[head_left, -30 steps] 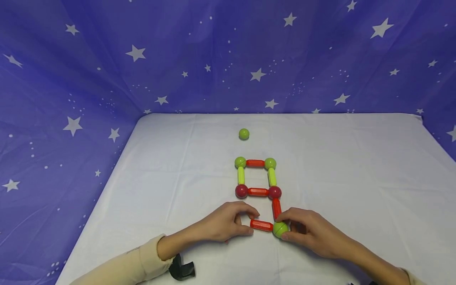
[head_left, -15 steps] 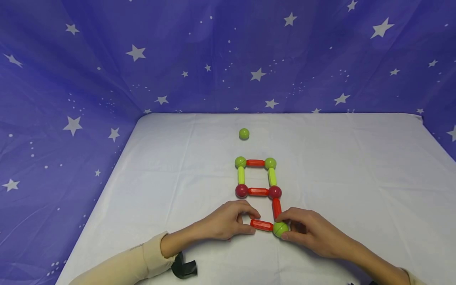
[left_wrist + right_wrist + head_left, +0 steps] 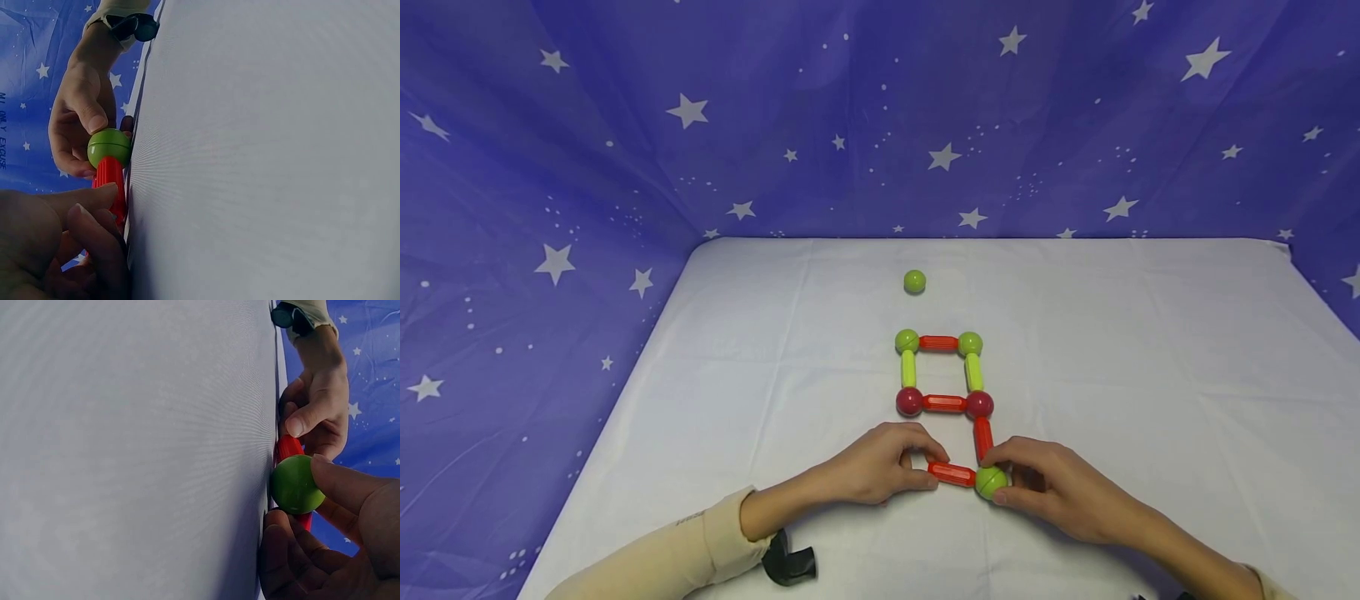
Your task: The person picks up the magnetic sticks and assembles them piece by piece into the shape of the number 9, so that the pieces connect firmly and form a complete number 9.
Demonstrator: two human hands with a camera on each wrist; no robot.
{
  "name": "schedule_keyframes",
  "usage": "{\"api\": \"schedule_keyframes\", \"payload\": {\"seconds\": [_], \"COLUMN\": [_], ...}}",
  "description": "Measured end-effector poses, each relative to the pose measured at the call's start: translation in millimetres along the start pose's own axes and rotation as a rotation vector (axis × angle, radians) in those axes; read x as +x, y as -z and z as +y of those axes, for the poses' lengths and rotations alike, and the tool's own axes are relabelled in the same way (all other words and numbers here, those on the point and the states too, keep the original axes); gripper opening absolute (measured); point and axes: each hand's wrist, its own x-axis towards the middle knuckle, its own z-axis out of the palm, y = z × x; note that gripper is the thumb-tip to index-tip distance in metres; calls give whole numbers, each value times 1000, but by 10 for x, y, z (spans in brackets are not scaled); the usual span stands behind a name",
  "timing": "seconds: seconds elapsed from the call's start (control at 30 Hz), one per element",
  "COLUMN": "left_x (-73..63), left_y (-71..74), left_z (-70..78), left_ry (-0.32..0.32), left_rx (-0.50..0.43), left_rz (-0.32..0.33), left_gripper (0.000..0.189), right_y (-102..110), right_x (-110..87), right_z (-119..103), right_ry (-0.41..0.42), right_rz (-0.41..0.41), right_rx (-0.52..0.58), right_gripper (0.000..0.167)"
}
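Note:
My left hand [image 3: 880, 465] pinches the left end of a red ridged stick [image 3: 955, 475] between thumb and fingers, low on the white table. The stick's other end touches a green ball [image 3: 991, 483], which my right hand [image 3: 1063, 492] holds between thumb and fingers. From that ball another red stick [image 3: 982, 438] runs up to a dark red ball [image 3: 980, 404]. This ball is the lower right corner of a flat square of balls and sticks. In the right wrist view, the green ball [image 3: 296, 484] sits between thumb and fingertips.
Another dark red ball [image 3: 909, 402] forms the square's lower left corner. A loose green ball [image 3: 914, 282] lies behind the square on the white table [image 3: 1150, 358]. A dark wrist device [image 3: 790, 562] sits under the left cuff. Blue star-printed cloth [image 3: 850, 108] hangs behind.
My left hand and sleeve have shifted slightly to the right, still at the red stick's end. My right hand stays on the green ball, and the pieces keep their arrangement.

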Motion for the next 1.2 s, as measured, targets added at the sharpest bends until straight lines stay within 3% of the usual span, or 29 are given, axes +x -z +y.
{"api": "schedule_keyframes", "payload": {"seconds": [0.47,1.2], "left_x": [4,-77], "left_y": [-1,-12], "left_z": [-19,60], "left_ry": [-17,47], "left_rx": [-12,-72], "left_rz": [-6,-60], "left_gripper": [20,18], "right_y": [3,11], "right_x": [-4,-3], "right_z": [-3,-20], "right_ry": [1,-45], "right_rz": [-3,-23], "right_rx": [0,-9], "right_gripper": [28,29]}}
